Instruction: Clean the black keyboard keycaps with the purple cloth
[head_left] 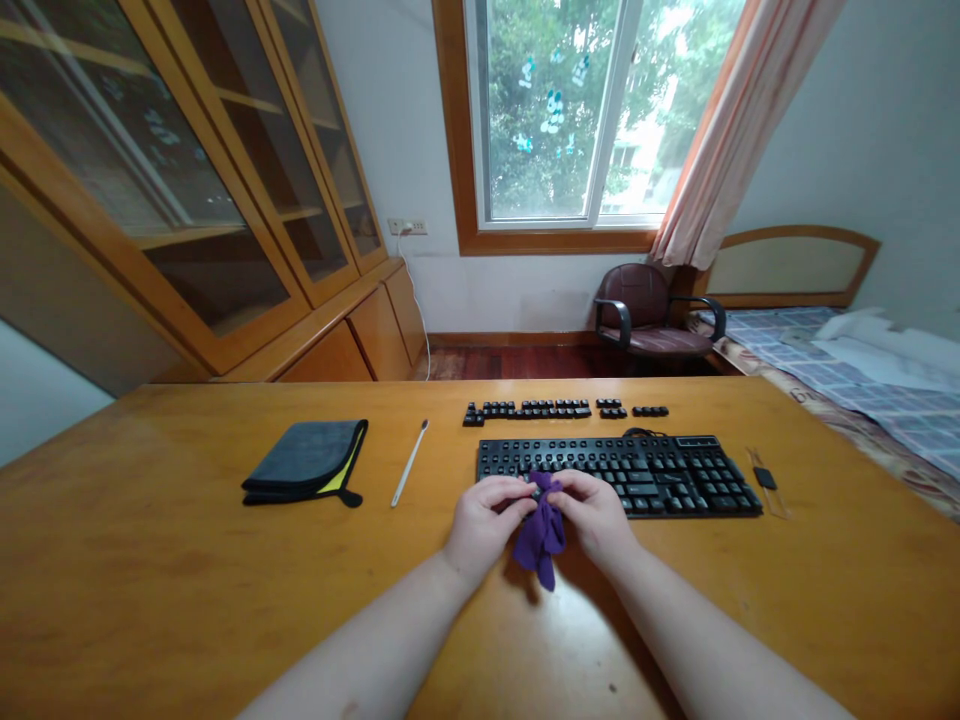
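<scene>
A crumpled purple cloth (541, 540) hangs between my two hands, just in front of the black keyboard (660, 478). My left hand (487, 522) pinches its upper left side with thumb and fingers. On the other side, my right hand (596, 512) is closed on the cloth's upper right, thumb against forefinger. A small dark thing seems to show between the fingertips, possibly a keycap, but it is too small to tell. Part of the keyboard's near left edge is hidden behind my hands and the cloth. Several loose black keycaps (555, 409) lie in rows beyond the keyboard.
On the left of the wooden desk (225, 600) lie a folded grey cloth (300, 460) with yellow lining and a slim white brush (409, 465). A wire keycap puller (765, 478) is right of the keyboard. An armchair (652, 310) and a bed (862, 360) stand beyond the desk.
</scene>
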